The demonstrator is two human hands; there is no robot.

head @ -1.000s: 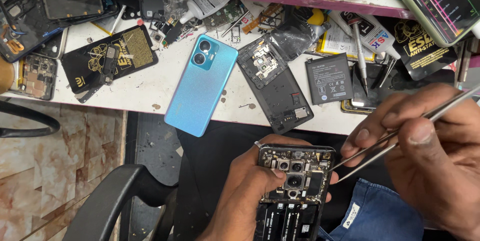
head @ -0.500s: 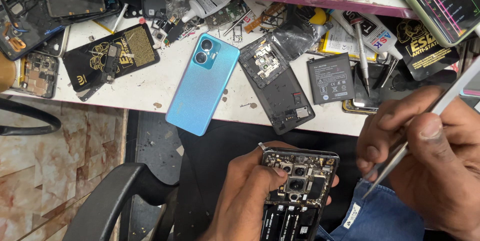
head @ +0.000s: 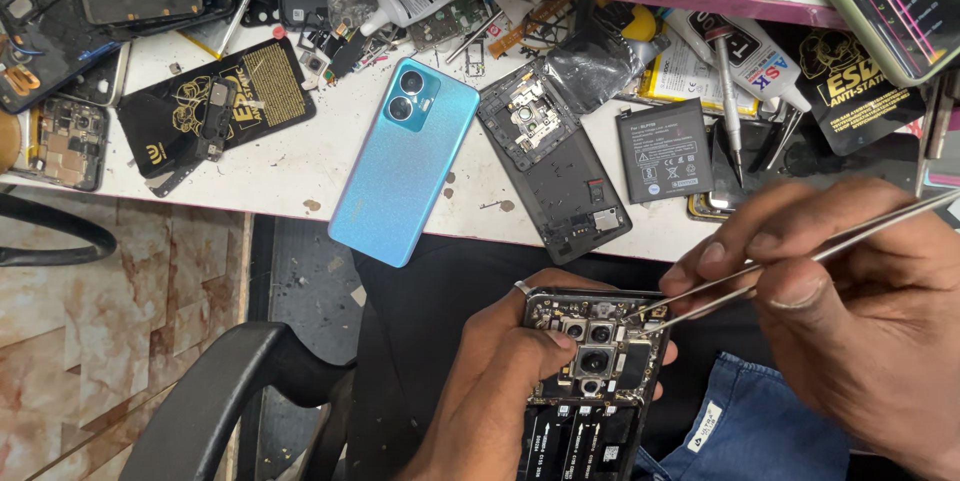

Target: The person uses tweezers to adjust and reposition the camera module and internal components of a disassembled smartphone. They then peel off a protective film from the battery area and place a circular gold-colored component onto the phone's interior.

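Note:
My left hand (head: pixel 500 381) grips an opened phone (head: pixel 595 371) with its back off, showing camera modules and the circuit board. It is held low over my lap. My right hand (head: pixel 850 301) pinches metal tweezers (head: pixel 760 281), whose tips touch the upper right corner of the phone's board beside the cameras. A ring sits on a finger of my left hand.
On the white workbench (head: pixel 300 171) lie a blue phone back cover (head: pixel 405 161), a black phone frame (head: pixel 555 161), a battery (head: pixel 665 151), a screwdriver (head: pixel 730 101), black anti-static pouches (head: pixel 220 101), glue bottles and several phone parts. A black chair arm (head: pixel 220 401) is at lower left.
My right hand swung the tweezers away from the phone, then brought them back down. Their tips now rest on the board's upper right corner. My left hand kept holding the phone.

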